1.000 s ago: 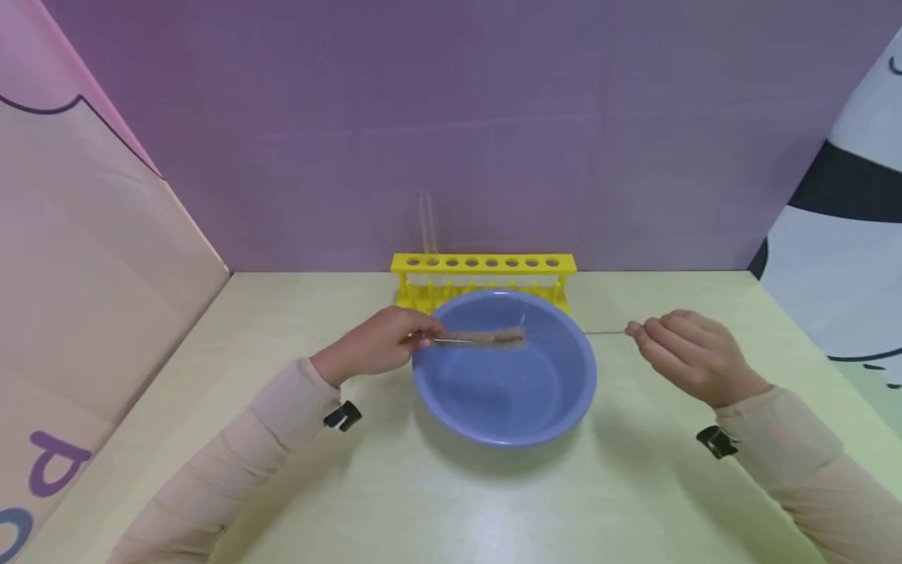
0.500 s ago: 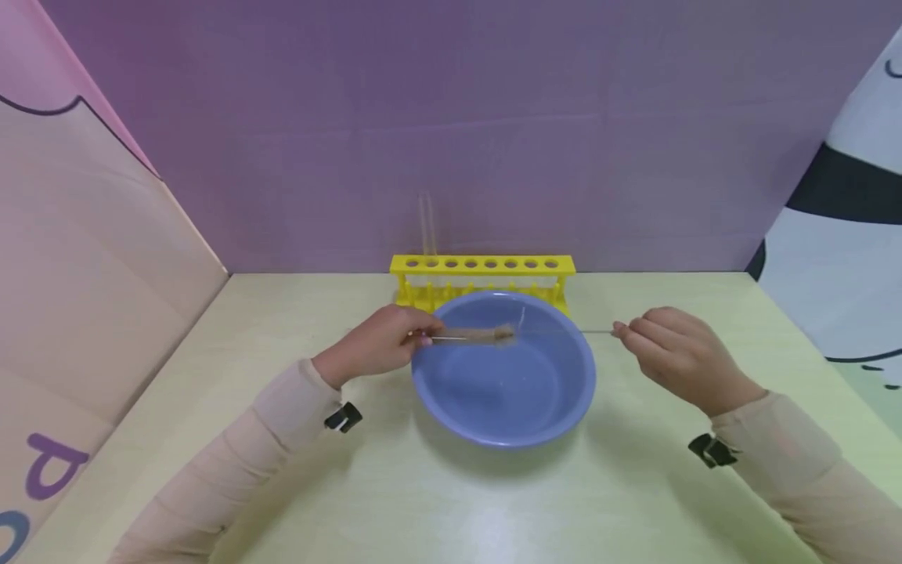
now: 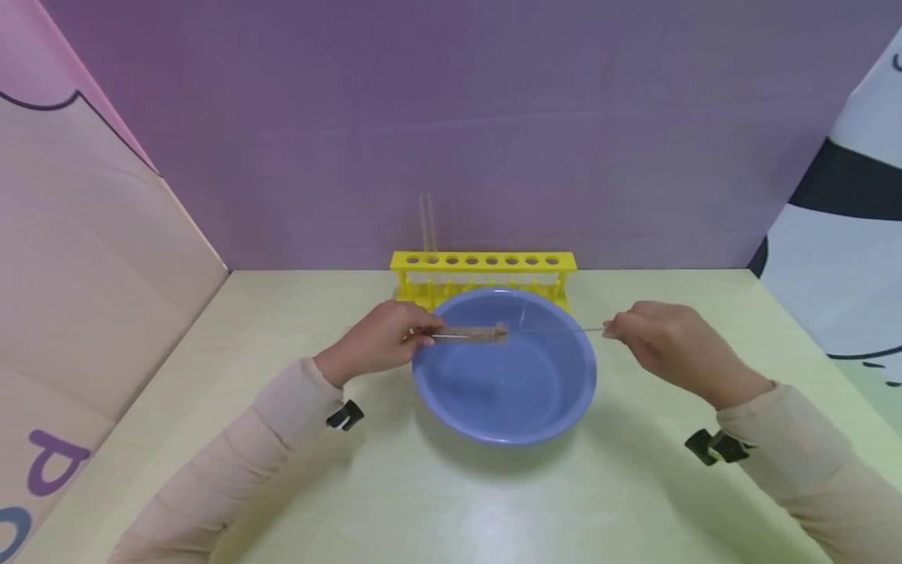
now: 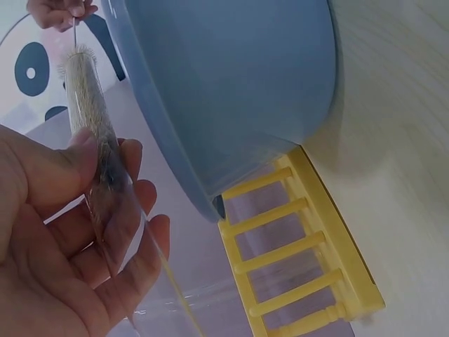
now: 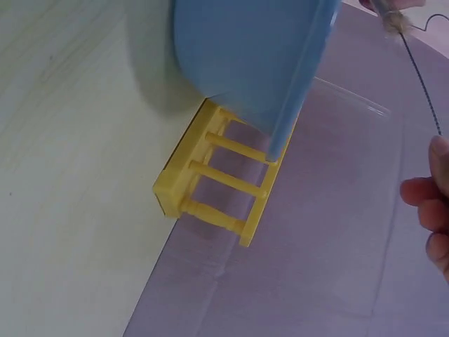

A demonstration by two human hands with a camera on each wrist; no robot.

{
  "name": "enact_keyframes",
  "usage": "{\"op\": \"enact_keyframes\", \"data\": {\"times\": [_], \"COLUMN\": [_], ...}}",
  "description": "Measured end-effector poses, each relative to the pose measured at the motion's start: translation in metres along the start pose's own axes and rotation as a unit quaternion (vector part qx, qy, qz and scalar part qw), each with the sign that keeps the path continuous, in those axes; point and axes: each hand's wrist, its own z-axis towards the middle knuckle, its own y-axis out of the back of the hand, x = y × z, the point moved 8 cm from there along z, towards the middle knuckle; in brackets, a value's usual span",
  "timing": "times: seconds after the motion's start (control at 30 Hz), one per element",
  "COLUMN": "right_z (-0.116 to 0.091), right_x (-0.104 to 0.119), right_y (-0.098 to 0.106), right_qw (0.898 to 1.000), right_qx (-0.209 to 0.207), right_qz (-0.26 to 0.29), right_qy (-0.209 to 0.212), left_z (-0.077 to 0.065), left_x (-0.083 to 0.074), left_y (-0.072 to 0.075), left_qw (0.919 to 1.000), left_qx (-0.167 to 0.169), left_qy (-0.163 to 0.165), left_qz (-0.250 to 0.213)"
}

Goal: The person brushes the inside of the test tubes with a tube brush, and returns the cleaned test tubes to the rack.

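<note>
My left hand grips a clear glass test tube between thumb and fingers, lying nearly level over the blue basin. Inside the tube sit the tan bristles of a test tube brush, a few of them fanning out at its mouth. From there the brush's thin twisted wire handle runs right, past the basin's rim. Its far end is pinched by the fingertips of my right hand, just beyond the basin's right side.
Right behind the basin stands a yellow test tube rack, partly hidden by it. One clear test tube stands upright near the rack's left end. A purple backdrop rises behind the pale table.
My right hand has moved left toward the tube, and the brush has slid deeper, with less bristle outside the mouth. My left hand stays nearly still.
</note>
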Motion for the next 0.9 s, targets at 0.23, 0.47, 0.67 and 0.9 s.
{"op": "enact_keyframes", "data": {"times": [0.23,0.47,0.67,0.9], "right_z": [0.004,0.006,0.009,0.005], "right_x": [-0.012,-0.02,-0.027,-0.04], "right_y": [-0.004,-0.01,-0.017,-0.034], "right_qw": [0.997,0.987,0.969,0.896], "right_qx": [0.041,0.081,0.13,0.214], "right_qz": [0.051,0.101,0.147,0.24], "right_qy": [-0.048,-0.1,-0.154,-0.307], "left_z": [0.001,0.002,0.001,0.001], "left_x": [-0.005,-0.013,-0.014,-0.016], "left_y": [0.001,0.002,0.002,0.004], "left_qw": [0.9994,0.9972,0.9959,0.9947], "left_qx": [-0.013,-0.023,-0.031,-0.049], "left_qy": [-0.003,-0.014,-0.012,-0.017], "left_qz": [0.033,0.069,0.084,0.089]}}
